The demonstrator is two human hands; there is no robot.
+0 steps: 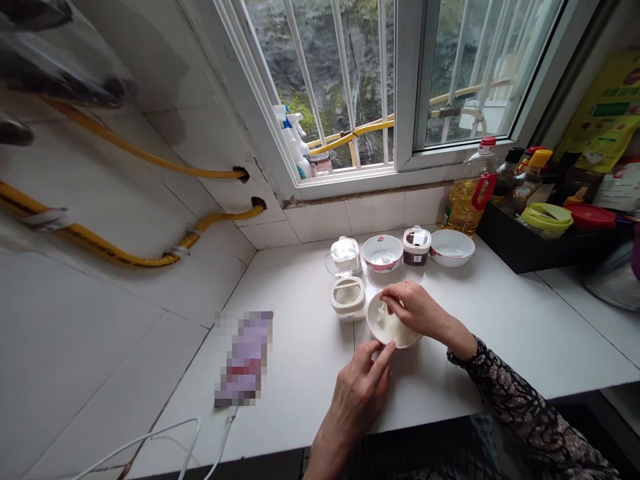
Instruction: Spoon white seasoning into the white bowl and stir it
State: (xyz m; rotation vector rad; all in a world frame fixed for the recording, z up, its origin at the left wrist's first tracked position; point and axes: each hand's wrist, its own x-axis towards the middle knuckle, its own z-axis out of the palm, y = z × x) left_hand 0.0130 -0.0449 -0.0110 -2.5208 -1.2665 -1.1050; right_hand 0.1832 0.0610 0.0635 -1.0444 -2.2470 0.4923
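Note:
A bowl (371, 326) holding white powder (397, 331) stands on the counter before me. My left hand (363, 380) grips its near rim between thumb and fingers. Over the bowl, my right hand (417, 310) is closed in a pinch, fingertips pointing down into it. A small whitish bit shows beneath those fingertips; whether it is a utensil or some of the contents I cannot tell. Just left of the bowl is a square white container (349, 308) with its clear lid raised and pale powder inside.
Behind stand a white lidded jar (345, 253), a flower-patterned bowl (383, 255), a jar with dark contents (417, 247) and another bowl (453, 249). An oil bottle (465, 200) and a black condiment box (520, 243) stand right. A blurred-out device (245, 360) with a cable lies left.

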